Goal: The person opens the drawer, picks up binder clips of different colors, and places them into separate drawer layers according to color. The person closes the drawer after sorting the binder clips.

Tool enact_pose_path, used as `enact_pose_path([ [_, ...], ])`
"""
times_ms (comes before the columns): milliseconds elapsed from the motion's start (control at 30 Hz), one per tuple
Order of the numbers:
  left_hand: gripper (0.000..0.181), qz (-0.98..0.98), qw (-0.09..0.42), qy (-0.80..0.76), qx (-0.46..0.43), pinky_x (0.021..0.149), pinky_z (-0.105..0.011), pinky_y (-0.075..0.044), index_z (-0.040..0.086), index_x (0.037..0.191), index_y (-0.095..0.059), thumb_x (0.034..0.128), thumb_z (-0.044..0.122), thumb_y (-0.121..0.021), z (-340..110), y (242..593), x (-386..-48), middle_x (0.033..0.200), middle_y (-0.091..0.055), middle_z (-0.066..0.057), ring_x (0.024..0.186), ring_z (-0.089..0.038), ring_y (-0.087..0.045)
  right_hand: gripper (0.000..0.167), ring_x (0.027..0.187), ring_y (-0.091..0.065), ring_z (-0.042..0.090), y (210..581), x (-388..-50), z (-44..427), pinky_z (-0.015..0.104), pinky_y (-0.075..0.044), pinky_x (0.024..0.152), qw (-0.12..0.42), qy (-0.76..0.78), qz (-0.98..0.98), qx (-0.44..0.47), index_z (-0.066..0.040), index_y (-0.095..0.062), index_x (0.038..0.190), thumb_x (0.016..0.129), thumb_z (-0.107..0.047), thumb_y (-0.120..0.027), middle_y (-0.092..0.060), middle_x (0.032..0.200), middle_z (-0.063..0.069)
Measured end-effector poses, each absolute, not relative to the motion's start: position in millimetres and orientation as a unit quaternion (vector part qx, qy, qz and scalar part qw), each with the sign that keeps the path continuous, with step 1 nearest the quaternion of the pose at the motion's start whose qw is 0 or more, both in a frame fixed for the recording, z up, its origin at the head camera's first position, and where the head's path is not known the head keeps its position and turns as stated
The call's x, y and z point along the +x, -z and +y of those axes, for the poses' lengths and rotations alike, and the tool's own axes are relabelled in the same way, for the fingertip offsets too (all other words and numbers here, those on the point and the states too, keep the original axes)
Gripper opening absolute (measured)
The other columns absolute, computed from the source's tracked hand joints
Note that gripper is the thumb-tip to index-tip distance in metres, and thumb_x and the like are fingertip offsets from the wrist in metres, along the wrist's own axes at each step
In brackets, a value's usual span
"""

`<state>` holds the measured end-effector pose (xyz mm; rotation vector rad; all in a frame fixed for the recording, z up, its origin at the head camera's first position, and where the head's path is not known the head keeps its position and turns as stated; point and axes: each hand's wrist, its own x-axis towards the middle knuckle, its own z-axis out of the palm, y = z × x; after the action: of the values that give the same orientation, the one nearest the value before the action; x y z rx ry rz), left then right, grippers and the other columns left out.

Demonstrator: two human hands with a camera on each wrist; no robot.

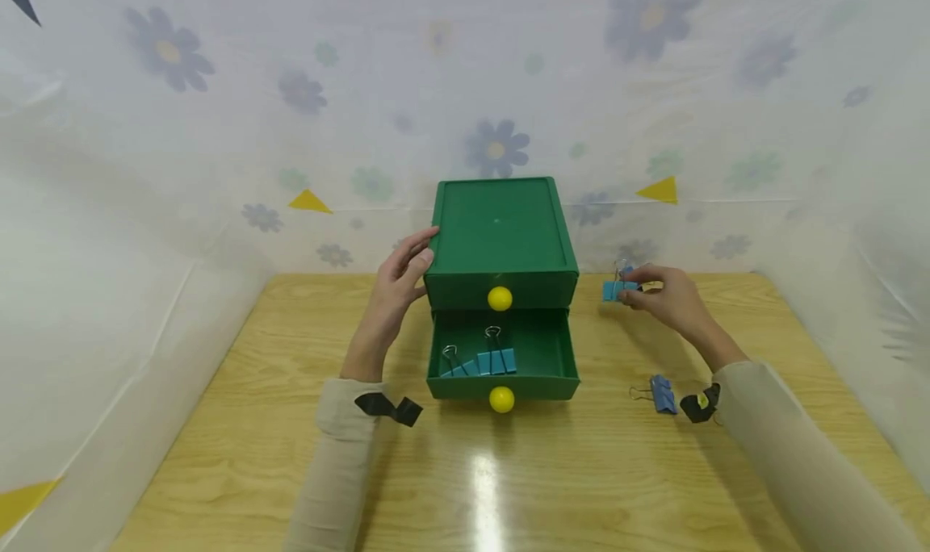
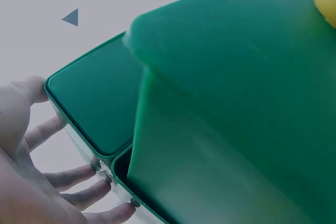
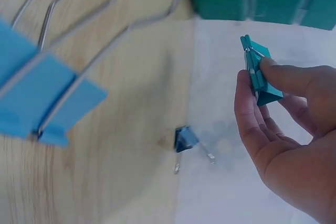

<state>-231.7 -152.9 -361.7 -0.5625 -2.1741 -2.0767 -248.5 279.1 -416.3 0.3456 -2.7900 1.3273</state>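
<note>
A green two-drawer box [image 1: 501,225] with yellow knobs stands on the table, its lower drawer [image 1: 538,386] pulled out. Inside that drawer lie two teal binder clips, one a tilted clip [image 1: 459,369] and the other an upright clip [image 1: 497,361]. My left hand [image 1: 392,302] rests against the box's left side, fingers spread along the wall [image 2: 84,140]. To the right of the box, my right hand [image 1: 672,300] pinches a teal binder clip [image 3: 258,72] between thumb and fingers. Just behind it sits a blue binder clip [image 3: 185,138], partly hidden in the head view.
Nearer the front right, by my right sleeve, a blue binder clip [image 1: 663,395] lies on the wooden table [image 1: 240,423]. A flowered white curtain [image 1: 392,76] hangs behind the table's back edge, with yellow triangles [image 1: 309,202] on it.
</note>
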Motion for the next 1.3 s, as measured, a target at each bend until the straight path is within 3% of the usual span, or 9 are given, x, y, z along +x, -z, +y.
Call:
enact_pose_path([
  [267,0.046,-0.713,0.052,0.674,-0.184,0.105,-0.065,-0.041,0.025,0.152,-0.052,0.1069,0.036,-0.054,-155,362,-230,0.156,-0.044,-0.001,0.138,-0.025,-0.047,0.040,0.097,-0.075,0.024,406,-232,272,0.056,-0.054,0.091,0.041,-0.460,-0.879,0.115,-0.001,-0.065,0.133,0.101,-0.026,-0.068,-0.059,0.135,0.023],
  [433,0.046,-0.711,0.055,0.677,-0.181,0.105,-0.065,-0.042,0.026,0.152,-0.052,0.1069,0.037,-0.054,-153,364,-230,0.156,-0.043,0.000,0.138,-0.024,-0.048,0.040,0.093,-0.073,0.007,404,-220,272,0.061,-0.049,0.096,0.055,-0.470,-0.873,0.119,-0.003,-0.064,0.136,0.103,-0.025,-0.065,-0.053,0.144,0.022],
  [567,0.046,-0.713,0.059,0.676,-0.180,0.105,-0.064,-0.042,0.027,0.152,-0.052,0.1067,0.039,-0.054,-150,365,-232,0.157,-0.042,0.001,0.139,-0.024,-0.046,0.037,0.092,-0.072,0.003,403,-211,274,0.033,-0.056,0.092,0.068,-0.471,-0.870,0.126,-0.002,-0.063,0.137,0.105,-0.020,-0.062,-0.052,0.145,0.023],
  [667,0.046,-0.711,0.063,0.676,-0.182,0.105,-0.064,-0.042,0.027,0.152,-0.052,0.1070,0.038,-0.054,-147,366,-234,0.157,-0.042,0.000,0.139,-0.025,-0.046,0.037,0.094,-0.073,0.004,400,-205,274,0.012,-0.050,0.082,0.075,-0.476,-0.868,0.123,-0.001,-0.062,0.138,0.105,-0.018,-0.061,-0.054,0.143,0.023],
  [867,0.046,-0.712,0.063,0.676,-0.178,0.106,-0.065,-0.040,0.028,0.151,-0.052,0.1067,0.040,-0.053,-145,366,-236,0.158,-0.041,0.001,0.142,-0.024,-0.043,0.038,0.093,-0.071,0.002,394,-192,272,0.014,-0.052,0.081,0.091,-0.486,-0.862,0.111,-0.001,-0.062,0.138,0.105,-0.020,-0.061,-0.058,0.138,0.019],
  [1100,0.047,-0.712,0.064,0.675,-0.183,0.107,-0.066,-0.039,0.027,0.152,-0.052,0.1062,0.039,-0.053,-144,365,-238,0.159,-0.040,0.000,0.144,-0.023,-0.040,0.030,0.093,-0.070,0.004,391,-174,262,0.016,-0.053,0.079,0.128,-0.499,-0.851,0.107,-0.004,-0.069,0.129,0.103,-0.018,-0.066,-0.068,0.121,0.001],
  [1300,0.047,-0.708,0.066,0.677,-0.189,0.107,-0.066,-0.038,0.026,0.152,-0.052,0.1068,0.038,-0.052,-145,365,-237,0.159,-0.039,0.000,0.145,-0.022,-0.038,0.026,0.090,-0.073,0.009,387,-161,254,0.017,-0.055,0.080,0.146,-0.517,-0.837,0.104,-0.004,-0.071,0.124,0.101,-0.016,-0.067,-0.072,0.114,-0.002],
])
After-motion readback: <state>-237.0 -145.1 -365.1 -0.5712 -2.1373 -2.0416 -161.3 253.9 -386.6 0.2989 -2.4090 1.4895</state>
